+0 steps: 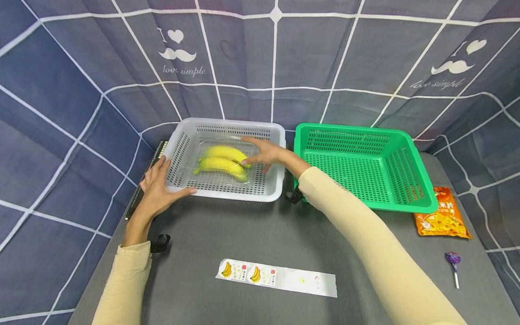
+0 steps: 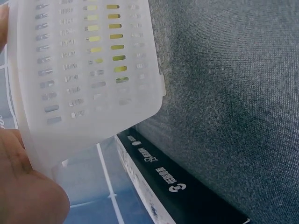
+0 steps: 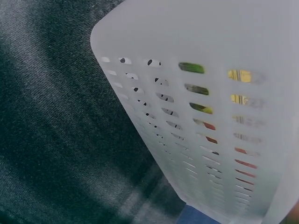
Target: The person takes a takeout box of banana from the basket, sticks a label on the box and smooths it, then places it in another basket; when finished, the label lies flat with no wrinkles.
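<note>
A white slotted basket (image 1: 227, 194) stands at the back left. Inside it lie yellow bananas (image 1: 221, 164) in a clear plastic pack (image 1: 239, 180). My left hand (image 1: 158, 192) rests at the basket's front left corner, thumb stretched along the front rim and fingers spread over the left rim. In the left wrist view, part of that hand (image 2: 28, 186) shows beside the basket wall (image 2: 93, 126). Reaching over the right rim, my right hand (image 1: 266, 152) has its fingers spread, fingertips close to the bananas' right end. The right wrist view shows mostly the basket's outer wall (image 3: 187, 28).
A green basket (image 1: 365, 207) stands to the right, with an orange snack bag (image 1: 443, 216) against its corner. A purple lollipop (image 1: 453, 259) lies in front of the bag. A strip with banana stickers (image 1: 280, 277) lies near the front. A black box (image 2: 177, 186) lies left of the white basket.
</note>
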